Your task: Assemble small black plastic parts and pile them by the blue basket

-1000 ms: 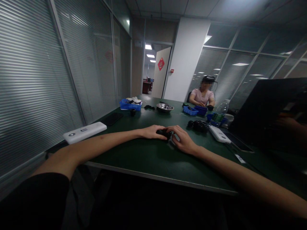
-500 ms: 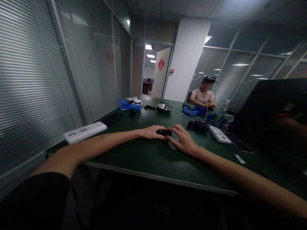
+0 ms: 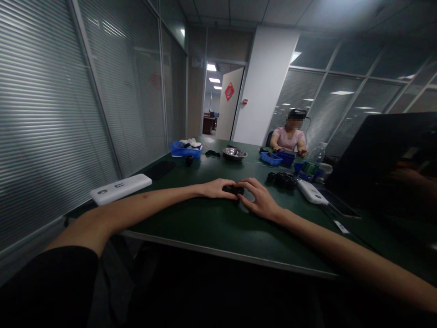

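A small black rounded object [image 3: 229,188] lies between my two hands over the green table [image 3: 205,223]; its kind is too dark and small to make out. My left hand [image 3: 217,188] is closed around its left end, thumb on the near side and fingers on the far side. From the right, my right hand [image 3: 260,199] grips the other end between thumb and bent fingers. Part of the object is hidden by the fingers. Beyond my right hand sits a cluster of black round parts [image 3: 282,180].
A white power bank [image 3: 121,188] and a dark phone [image 3: 161,169] lie left. Farther back are a blue basket [image 3: 186,151], a metal bowl [image 3: 235,155] and small blue bins [image 3: 271,158]. Right stand a plastic bottle [image 3: 312,163] and another white power bank [image 3: 312,192]. A co-worker [image 3: 289,137] sits across.
My hands stay in nearly the same place, while the black object between them has shifted slightly. The co-worker's hands have moved apart.
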`<state>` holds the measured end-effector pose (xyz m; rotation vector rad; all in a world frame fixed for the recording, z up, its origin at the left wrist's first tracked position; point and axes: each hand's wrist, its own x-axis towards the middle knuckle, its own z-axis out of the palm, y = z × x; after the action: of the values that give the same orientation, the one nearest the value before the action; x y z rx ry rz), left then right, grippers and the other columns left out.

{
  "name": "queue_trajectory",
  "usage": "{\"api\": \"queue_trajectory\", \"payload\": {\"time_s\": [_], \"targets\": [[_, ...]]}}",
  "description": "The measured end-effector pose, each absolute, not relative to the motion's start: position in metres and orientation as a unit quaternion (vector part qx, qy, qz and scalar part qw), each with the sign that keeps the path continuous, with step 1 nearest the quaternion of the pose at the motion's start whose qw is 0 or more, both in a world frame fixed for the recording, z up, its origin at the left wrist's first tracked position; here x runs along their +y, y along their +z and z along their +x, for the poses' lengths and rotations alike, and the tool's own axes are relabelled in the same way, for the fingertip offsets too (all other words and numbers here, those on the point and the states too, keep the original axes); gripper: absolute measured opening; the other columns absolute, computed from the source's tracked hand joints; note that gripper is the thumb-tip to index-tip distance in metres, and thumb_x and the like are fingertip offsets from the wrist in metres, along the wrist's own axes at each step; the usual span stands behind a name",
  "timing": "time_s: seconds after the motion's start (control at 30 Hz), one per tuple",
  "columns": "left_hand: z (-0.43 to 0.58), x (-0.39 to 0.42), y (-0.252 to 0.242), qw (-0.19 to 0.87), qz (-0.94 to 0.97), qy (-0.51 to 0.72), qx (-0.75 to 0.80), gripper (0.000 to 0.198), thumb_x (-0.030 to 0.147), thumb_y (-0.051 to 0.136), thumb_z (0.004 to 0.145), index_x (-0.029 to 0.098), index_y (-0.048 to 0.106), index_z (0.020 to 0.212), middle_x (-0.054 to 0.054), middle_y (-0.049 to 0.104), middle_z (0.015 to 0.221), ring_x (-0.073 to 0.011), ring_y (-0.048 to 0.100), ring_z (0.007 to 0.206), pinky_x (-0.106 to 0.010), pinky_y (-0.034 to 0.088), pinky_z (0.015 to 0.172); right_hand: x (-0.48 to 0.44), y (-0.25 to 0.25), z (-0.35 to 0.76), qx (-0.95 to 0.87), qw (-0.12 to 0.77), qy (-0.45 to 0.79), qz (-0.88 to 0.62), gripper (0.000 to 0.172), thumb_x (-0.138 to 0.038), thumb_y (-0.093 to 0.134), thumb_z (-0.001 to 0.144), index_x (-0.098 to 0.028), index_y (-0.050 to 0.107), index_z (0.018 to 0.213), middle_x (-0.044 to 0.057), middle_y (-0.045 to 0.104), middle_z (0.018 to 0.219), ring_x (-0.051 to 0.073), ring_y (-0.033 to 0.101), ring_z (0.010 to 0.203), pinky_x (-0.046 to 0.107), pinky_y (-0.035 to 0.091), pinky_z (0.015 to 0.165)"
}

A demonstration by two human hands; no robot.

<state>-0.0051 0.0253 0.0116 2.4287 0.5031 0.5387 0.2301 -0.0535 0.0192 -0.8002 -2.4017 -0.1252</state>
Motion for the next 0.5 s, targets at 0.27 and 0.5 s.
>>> {"api": "queue_trajectory", "payload": {"time_s": [0.27, 0.5], "targets": [[-0.0052, 0.0224, 0.0143, 0.291, 0.914, 0.196, 0.204, 0.054, 0.053, 0.07, 0.086, 0.015, 0.063, 0.124, -0.009, 0.066, 0.119, -0.0245, 0.061, 0.11, -0.034, 0.045, 0.094, -0.0537, 0.0199, 0.2289, -0.91, 0.309, -0.032, -0.276, 0.034, -0.019, 0.056, 0.093, -0.024, 0.057, 0.127, 0.01, 0.064, 0.12, 0.029, 0.058, 0.109, 0.049, 0.051, 0.096], [-0.0053, 0.0226, 0.014, 0.297, 0.913, 0.202, 0.195, 0.049, 0.048, 0.071, 0.087, 0.015, 0.063, 0.122, -0.009, 0.066, 0.118, -0.0238, 0.061, 0.11, -0.034, 0.044, 0.096, -0.0527, 0.0194, 0.2286, -0.912, 0.308, -0.02, -0.27, 0.038, -0.013, 0.057, 0.087, -0.024, 0.057, 0.123, 0.01, 0.065, 0.12, 0.03, 0.058, 0.109, 0.049, 0.051, 0.095]]}}
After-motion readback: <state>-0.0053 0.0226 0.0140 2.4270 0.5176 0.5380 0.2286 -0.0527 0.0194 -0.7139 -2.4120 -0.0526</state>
